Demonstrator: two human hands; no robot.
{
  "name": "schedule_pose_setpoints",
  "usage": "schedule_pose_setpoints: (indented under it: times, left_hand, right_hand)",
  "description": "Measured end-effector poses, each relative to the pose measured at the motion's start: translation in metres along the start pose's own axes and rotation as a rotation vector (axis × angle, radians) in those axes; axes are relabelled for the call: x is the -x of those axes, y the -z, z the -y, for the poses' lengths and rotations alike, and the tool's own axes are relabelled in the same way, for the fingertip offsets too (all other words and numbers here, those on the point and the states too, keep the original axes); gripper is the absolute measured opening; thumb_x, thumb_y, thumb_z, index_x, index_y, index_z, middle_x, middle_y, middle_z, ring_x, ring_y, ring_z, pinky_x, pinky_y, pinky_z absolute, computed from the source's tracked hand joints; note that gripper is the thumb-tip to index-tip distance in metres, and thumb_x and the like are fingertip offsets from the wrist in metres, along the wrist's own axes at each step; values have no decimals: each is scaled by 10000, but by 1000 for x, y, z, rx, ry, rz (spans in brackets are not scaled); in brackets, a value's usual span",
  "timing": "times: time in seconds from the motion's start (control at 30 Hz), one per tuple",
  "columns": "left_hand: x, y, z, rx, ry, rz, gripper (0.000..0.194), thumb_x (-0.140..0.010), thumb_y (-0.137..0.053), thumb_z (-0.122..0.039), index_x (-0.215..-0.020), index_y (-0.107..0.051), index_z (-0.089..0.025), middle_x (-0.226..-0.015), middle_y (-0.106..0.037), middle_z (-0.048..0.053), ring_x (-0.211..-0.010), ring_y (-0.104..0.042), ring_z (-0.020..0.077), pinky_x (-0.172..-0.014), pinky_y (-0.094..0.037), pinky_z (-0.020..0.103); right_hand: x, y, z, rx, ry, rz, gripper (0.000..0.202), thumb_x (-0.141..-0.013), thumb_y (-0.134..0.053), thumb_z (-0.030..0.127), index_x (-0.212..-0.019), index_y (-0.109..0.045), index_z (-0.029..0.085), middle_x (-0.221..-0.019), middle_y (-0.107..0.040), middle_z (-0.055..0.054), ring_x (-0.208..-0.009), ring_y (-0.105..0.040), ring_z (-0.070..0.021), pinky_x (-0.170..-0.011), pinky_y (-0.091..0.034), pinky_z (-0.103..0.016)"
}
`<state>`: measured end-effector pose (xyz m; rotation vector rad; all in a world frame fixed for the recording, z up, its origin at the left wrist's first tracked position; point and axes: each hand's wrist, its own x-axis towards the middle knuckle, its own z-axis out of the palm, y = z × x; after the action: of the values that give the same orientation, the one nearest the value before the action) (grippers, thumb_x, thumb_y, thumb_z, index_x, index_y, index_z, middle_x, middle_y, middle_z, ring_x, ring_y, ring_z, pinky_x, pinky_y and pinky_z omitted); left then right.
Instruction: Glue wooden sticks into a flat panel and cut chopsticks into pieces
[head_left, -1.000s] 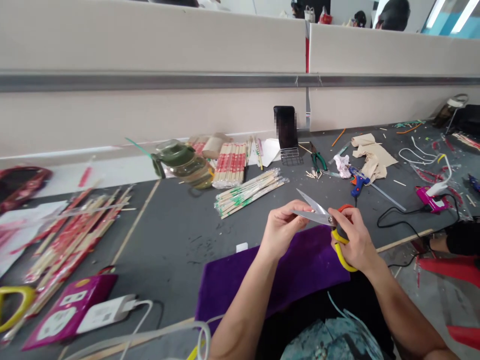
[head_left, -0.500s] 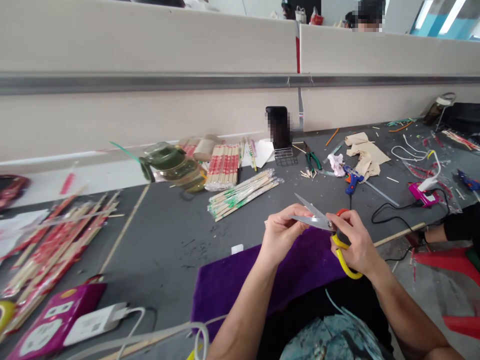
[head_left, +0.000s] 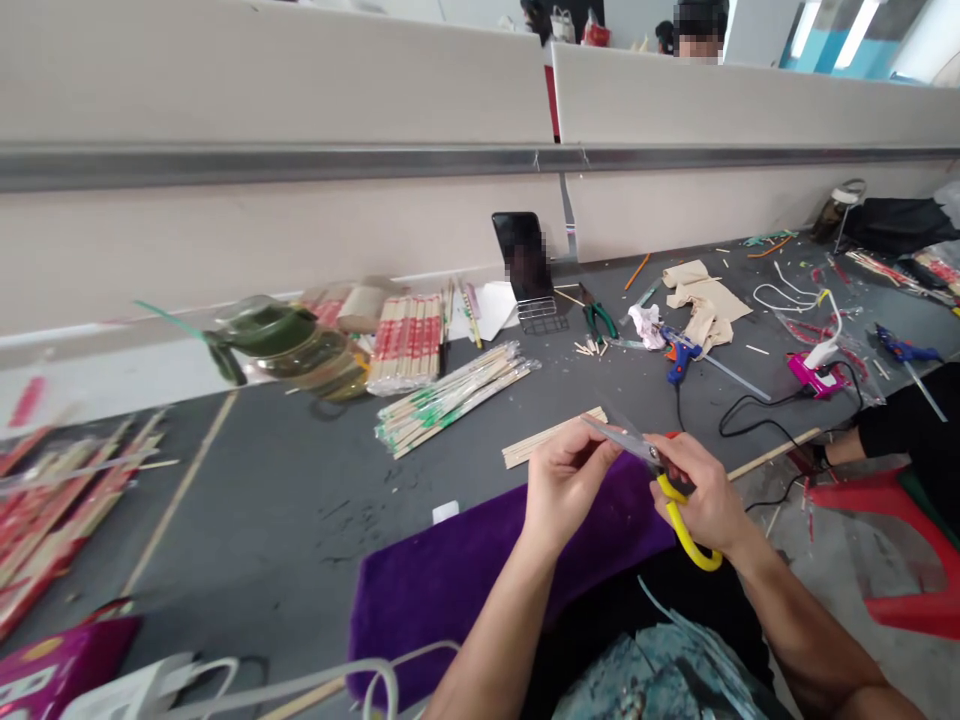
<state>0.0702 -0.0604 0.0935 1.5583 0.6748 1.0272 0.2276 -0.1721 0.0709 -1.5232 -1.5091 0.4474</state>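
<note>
My right hand [head_left: 701, 490] is closed round the yellow handles of a pair of scissors [head_left: 694, 545]. Their blades point left, and the nearer one reaches the fingertips of my left hand [head_left: 564, 480]; the other is blurred. My left thumb and fingers are pinched together, and what they hold is too small or hidden. Just behind them, a few bare wooden sticks [head_left: 536, 443] show; whether they touch my fingers I cannot tell. Under both hands lies a purple cloth [head_left: 442, 570] at the table's front edge.
Wrapped chopstick bundles [head_left: 457, 398] lie ahead, beside a green-lidded glass teapot [head_left: 289, 345]. A phone [head_left: 521, 250] leans upright on a wire stand. Pliers [head_left: 596, 318] and a blue glue gun [head_left: 681, 358] lie further right. White cables [head_left: 386, 680] cross at lower left. Another person's arm [head_left: 844, 448] is at right.
My view has turned slightly right, so the table things appear further left. The wide-open scissor blades have shifted, one now blurred. Bare sticks behind my left hand have come into sight.
</note>
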Motion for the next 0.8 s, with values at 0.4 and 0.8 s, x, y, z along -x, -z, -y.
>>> schedule_pose_setpoints:
  times: [0.4, 0.8]
  left_hand:
    - [4, 9, 7, 25, 96, -41, 166, -840, -739, -339, -795, -747, -180, -759, -708, 40, -706, -632, 174, -669, -502, 272]
    - [2, 10, 0, -75, 20, -3, 143, -858, -675, -266, -781, -771, -194, -719, -713, 39, -692, -641, 189, -647, -489, 281]
  right_hand:
    - [-6, -16, 2, -3, -50, 12, 532, -732, -593, 102, -1244, -667, 223, -834, -546, -1, -699, -520, -146, -630, -463, -259]
    - [-5, -9, 1, -50, -84, 80, 547, -734, -598, 107, -1266, -648, 225, -898, -551, -5, -755, -528, -144, -684, -480, -258]
